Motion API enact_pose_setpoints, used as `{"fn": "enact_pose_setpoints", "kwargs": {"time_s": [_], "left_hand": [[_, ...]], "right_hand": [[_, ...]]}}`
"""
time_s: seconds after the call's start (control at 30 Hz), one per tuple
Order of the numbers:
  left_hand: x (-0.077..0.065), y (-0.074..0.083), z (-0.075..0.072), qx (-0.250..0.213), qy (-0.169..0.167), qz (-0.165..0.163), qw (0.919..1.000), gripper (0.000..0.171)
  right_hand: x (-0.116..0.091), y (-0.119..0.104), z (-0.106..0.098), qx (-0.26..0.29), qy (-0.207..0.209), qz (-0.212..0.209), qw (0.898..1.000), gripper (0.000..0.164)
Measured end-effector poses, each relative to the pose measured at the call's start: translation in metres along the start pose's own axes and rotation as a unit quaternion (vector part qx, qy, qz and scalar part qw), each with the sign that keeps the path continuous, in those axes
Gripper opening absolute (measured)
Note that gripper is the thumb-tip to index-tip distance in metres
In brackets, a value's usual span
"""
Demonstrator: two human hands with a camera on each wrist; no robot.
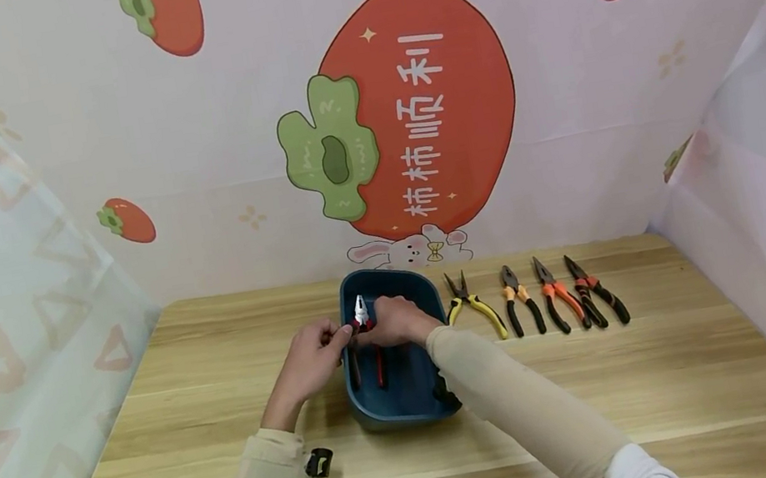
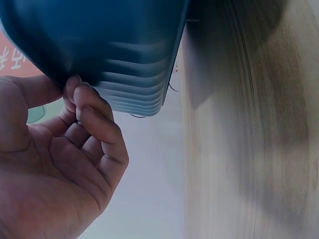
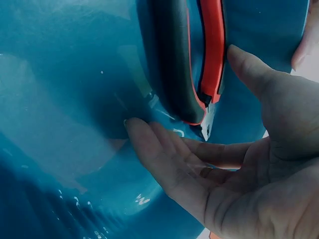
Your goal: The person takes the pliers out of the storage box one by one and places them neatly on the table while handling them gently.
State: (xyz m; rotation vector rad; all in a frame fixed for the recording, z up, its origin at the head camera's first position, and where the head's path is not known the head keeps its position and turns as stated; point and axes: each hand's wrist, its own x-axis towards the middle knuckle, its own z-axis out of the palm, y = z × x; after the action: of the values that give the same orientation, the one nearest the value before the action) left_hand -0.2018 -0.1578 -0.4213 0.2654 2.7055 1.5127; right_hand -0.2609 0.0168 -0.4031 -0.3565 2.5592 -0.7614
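Note:
A blue plastic bin (image 1: 404, 409) stands on the table. My left hand (image 1: 312, 362) pinches its left rim between thumb and curled fingers, as the left wrist view also shows. Inside lies a pair of pliers (image 3: 213, 50) with red-and-black handles and short silver jaws, pointing away from me in the head view. Over the bin, my right hand (image 3: 224, 144) reaches in beside these pliers. Its thumb is right at the red handle, while the loosely bent fingers lie past the jaw tips, not closed round the tool. A dark object (image 1: 444, 394) shows at the bin's right side, partly hidden by my sleeve.
Right of the bin, a row of tools lies on the wooden table (image 1: 682, 392): yellow-handled long-nose pliers (image 1: 465, 301), orange-and-black pliers (image 1: 514, 293), red-orange pliers (image 1: 560, 298) and black-and-red pliers (image 1: 593, 292). A printed cloth wall (image 1: 573, 190) rises behind.

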Motion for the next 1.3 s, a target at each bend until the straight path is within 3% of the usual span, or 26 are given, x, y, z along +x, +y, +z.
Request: {"fn": "enact_pose_setpoints", "kwargs": {"time_s": [0.4,0.7,1.03,1.3], "left_hand": [[-0.0013,-0.0029,-0.0011,-0.002,-0.001,0.014,0.9999,0.027],[-0.0007,-0.0007,-0.0017,0.000,-0.005,0.008,0.9999,0.028],[-0.0043,-0.0027,-0.0019,-0.001,-0.004,0.005,1.0000,0.027],[-0.0044,-0.0056,-0.0022,-0.015,0.000,0.006,0.9999,0.026]], "right_hand": [[0.0024,0.0009,0.0014,-0.004,-0.011,0.010,1.000,0.033],[-0.0006,0.0000,0.0021,-0.018,-0.006,0.011,1.000,0.035],[0.0001,-0.0002,0.0021,-0.019,-0.035,0.032,0.999,0.032],[-0.0012,0.0015,0.0002,-0.028,-0.035,0.032,0.998,0.031]]}}
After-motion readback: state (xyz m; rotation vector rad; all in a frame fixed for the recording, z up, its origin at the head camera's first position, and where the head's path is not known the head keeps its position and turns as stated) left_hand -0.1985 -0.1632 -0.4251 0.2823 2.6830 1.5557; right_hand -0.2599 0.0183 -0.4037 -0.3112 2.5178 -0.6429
